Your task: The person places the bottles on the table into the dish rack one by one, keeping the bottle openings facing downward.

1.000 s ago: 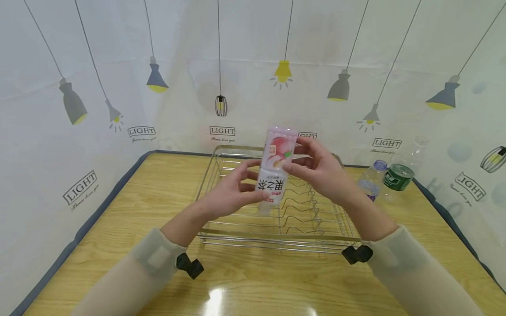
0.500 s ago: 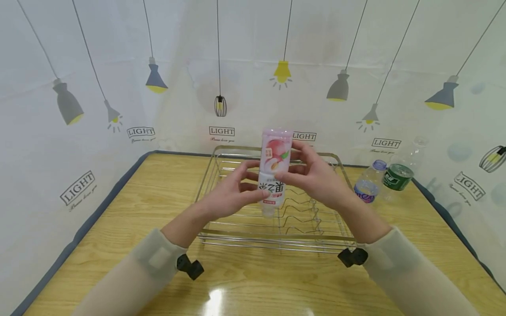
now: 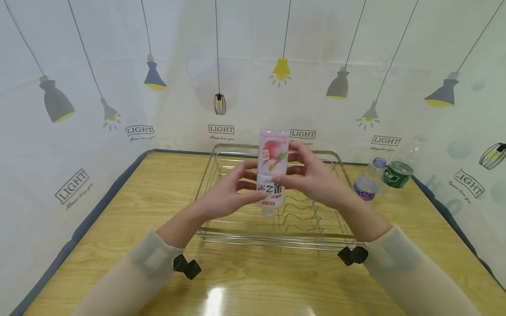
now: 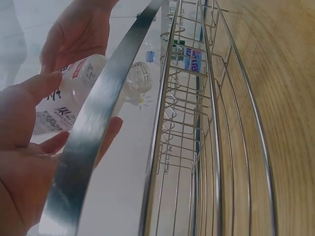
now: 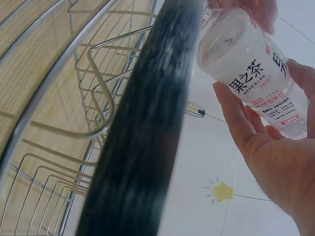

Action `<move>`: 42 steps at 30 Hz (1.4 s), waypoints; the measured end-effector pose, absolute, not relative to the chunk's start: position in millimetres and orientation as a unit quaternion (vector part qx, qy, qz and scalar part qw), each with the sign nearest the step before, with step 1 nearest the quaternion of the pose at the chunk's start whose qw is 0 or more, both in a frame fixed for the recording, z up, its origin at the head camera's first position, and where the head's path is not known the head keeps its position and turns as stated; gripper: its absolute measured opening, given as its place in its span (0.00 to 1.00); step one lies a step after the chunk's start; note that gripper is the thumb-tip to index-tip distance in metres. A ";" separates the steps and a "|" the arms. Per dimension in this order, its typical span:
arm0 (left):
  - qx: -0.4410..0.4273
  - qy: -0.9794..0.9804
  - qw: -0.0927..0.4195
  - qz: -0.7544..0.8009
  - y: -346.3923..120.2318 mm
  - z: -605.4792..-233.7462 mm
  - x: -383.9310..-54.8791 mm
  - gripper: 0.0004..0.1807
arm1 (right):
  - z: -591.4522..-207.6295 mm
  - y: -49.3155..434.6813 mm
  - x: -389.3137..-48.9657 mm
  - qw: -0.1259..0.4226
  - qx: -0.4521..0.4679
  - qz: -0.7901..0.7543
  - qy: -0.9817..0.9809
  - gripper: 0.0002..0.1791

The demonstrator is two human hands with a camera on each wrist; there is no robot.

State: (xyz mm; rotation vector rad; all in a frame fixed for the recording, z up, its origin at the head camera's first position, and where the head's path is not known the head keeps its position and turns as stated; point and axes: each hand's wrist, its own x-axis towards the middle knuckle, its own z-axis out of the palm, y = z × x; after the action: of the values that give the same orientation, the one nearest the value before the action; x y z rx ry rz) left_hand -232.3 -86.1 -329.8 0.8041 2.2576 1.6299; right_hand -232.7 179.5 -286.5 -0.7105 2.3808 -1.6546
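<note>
A plastic drink bottle with a pink peach label is held upside down, its uncapped neck pointing down, above the wire dish rack. My left hand grips its lower part from the left, thumb across the front. From the right, my right hand holds the bottle's middle, thumb on the label. In the left wrist view the bottle shows its open mouth behind the rack's flat rim. The right wrist view shows the bottle between thumb and fingers, partly cut off by the frame edge.
Two more clear plastic bottles stand on the wooden table right of the rack: a short one with a purple label and a taller one with a green label. A curtain printed with lamps hangs behind.
The bottle has swung from a slight tilt to nearly vertical and shifted a little left. My right hand has moved left and slightly down with it; both hands keep their hold.
</note>
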 end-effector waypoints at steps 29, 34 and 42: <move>0.207 0.880 0.052 0.424 -214.8 -363.4 -218.7 0.30 | -243.9 159.4 -251.6 0.015 -0.227 -0.568 0.791 0.44; 0.188 0.874 0.078 0.442 -209.4 -373.4 -220.2 0.31 | -235.8 146.8 -260.2 0.008 -0.223 -0.570 0.791 0.45; 0.184 0.874 0.091 0.440 -197.3 -375.5 -221.8 0.27 | -232.2 125.9 -280.4 0.005 -0.212 -0.590 0.779 0.47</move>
State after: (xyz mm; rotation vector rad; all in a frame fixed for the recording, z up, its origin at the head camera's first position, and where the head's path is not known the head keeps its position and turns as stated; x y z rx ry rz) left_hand -221.8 -197.3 -375.5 0.5469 2.5988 1.3068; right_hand -280.4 125.9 -232.2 -0.6641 2.4398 -1.8472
